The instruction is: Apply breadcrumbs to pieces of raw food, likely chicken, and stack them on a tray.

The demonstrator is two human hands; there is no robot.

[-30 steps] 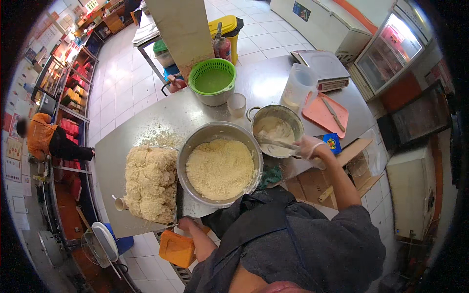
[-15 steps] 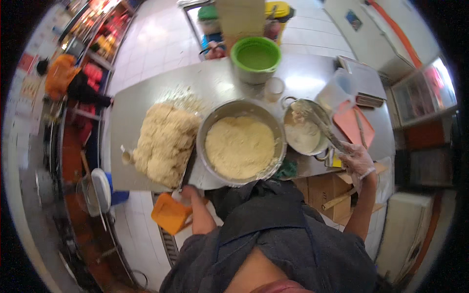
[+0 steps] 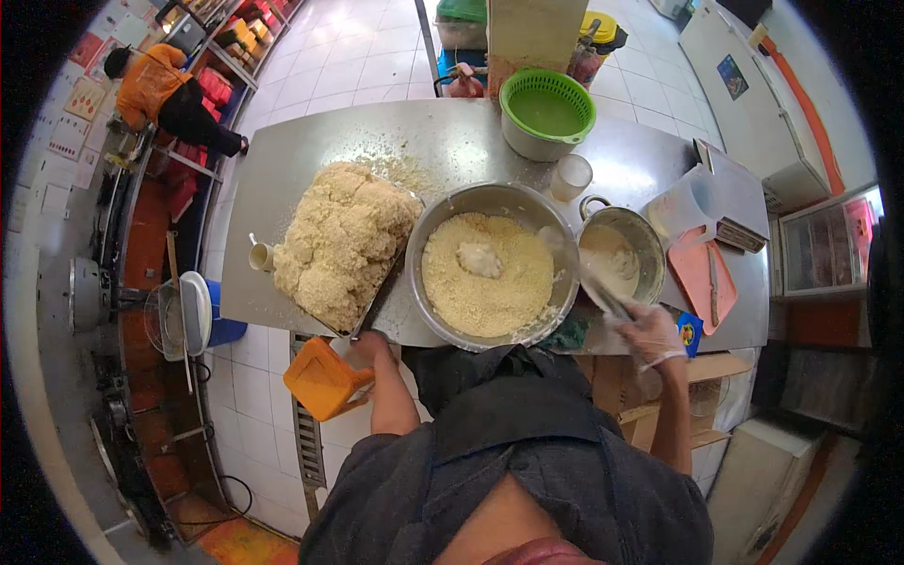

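My gloved right hand (image 3: 650, 336) is closed round metal tongs (image 3: 608, 296), smeared by motion, between the big bowl and the pot. The big metal bowl (image 3: 423, 299) holds pale yellow crumbs (image 3: 513, 303), with a wet, batter-coated piece (image 3: 479, 260) lying on them. To its right stands a metal pot (image 3: 651, 249) of whitish batter (image 3: 607, 263). My left hand (image 3: 369, 349) is low at the table's front edge, near the corner of a metal tray (image 3: 363, 315) heaped with breaded, crumb-covered food (image 3: 341, 240). Its fingers are blurred and partly hidden, so its grip is unclear.
On the steel table (image 3: 282, 141) stand a green basket in a white tub (image 3: 548, 105), a clear cup (image 3: 571, 177), a clear jug (image 3: 683, 204), a pink board (image 3: 695, 287) with a knife, and a small cup (image 3: 261, 254). An orange container (image 3: 323, 379) is below. Another person (image 3: 155, 89) stands far left.
The tongs have come down and left from above the pot toward the bowl. A batter-coated piece now lies on the crumbs. My left hand stays near the tray corner.
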